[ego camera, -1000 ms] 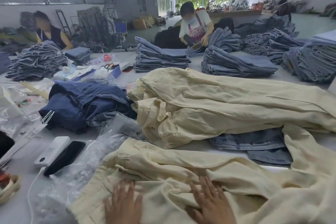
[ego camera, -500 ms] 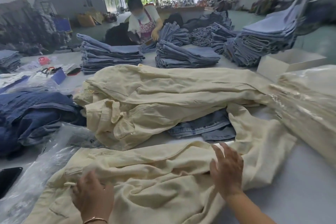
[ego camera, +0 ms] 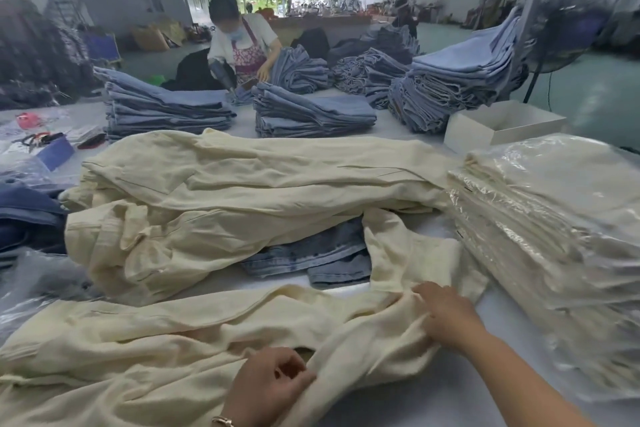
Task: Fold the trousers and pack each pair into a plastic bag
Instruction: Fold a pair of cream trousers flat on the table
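Observation:
A pair of cream trousers (ego camera: 145,350) lies crumpled across the table's near edge, its leg running to the right and bending away from me. My left hand (ego camera: 270,385) grips a fold of this cloth at the bottom centre, fingers curled round it. My right hand (ego camera: 446,314) lies on the leg further right, fingers bent down into a gathered crease. Behind it sits a heap of more cream trousers (ego camera: 242,204). A stack of cream trousers packed in plastic bags (ego camera: 554,225) stands at the right.
Faded jeans (ego camera: 311,256) lie under the cream heap. Dark denim (ego camera: 27,218) and loose plastic (ego camera: 38,284) sit at the left. Folded blue jeans stacks (ego camera: 311,114) line the far side, where a person (ego camera: 242,42) works. A white box (ego camera: 498,125) stands at the right.
The view has swung right. My left hand moved right along the trousers and now grips a fold. My right hand slid further right along the leg and bent into the cloth.

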`<state>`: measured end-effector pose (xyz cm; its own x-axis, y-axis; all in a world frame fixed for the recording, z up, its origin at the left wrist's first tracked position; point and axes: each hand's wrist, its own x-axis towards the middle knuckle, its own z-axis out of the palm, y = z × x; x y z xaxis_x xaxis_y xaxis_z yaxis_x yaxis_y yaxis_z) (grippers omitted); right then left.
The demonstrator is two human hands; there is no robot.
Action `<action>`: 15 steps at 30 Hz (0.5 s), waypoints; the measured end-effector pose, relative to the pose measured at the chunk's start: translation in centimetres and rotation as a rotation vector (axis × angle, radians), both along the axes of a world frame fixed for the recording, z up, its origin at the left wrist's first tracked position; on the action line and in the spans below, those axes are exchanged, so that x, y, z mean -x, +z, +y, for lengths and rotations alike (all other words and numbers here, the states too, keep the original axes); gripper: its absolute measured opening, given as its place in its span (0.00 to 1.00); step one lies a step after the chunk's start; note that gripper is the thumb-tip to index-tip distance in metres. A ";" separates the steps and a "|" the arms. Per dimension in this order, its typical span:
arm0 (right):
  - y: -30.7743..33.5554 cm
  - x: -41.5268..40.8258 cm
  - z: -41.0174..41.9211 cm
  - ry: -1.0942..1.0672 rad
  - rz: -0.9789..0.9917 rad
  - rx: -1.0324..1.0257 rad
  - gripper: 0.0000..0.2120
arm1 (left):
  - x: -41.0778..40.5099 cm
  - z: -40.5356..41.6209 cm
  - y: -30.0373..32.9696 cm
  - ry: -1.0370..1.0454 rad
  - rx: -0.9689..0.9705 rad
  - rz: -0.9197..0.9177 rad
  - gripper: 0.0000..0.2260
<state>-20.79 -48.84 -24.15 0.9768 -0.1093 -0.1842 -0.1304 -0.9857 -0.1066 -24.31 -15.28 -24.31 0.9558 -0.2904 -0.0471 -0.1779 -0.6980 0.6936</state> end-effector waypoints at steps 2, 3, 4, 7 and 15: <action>-0.1 0.9 -1.7 0.056 0.100 0.085 0.28 | 0.2 -2.3 -0.7 -0.012 -0.019 0.028 0.17; -0.1 1.3 -2.3 0.057 0.121 0.084 0.27 | 0.3 -3.2 -0.9 -0.016 -0.065 0.012 0.20; -0.2 1.8 -2.8 0.052 0.116 0.075 0.24 | 0.5 -3.9 -1.0 -0.011 -0.104 0.017 0.22; -0.6 3.5 -3.5 0.044 0.035 0.074 0.18 | 1.3 -4.7 -1.0 0.026 -0.102 0.034 0.18; -0.3 9.4 -4.6 -0.020 0.138 -0.108 0.07 | 4.1 -5.2 2.4 -0.019 -0.038 0.003 0.08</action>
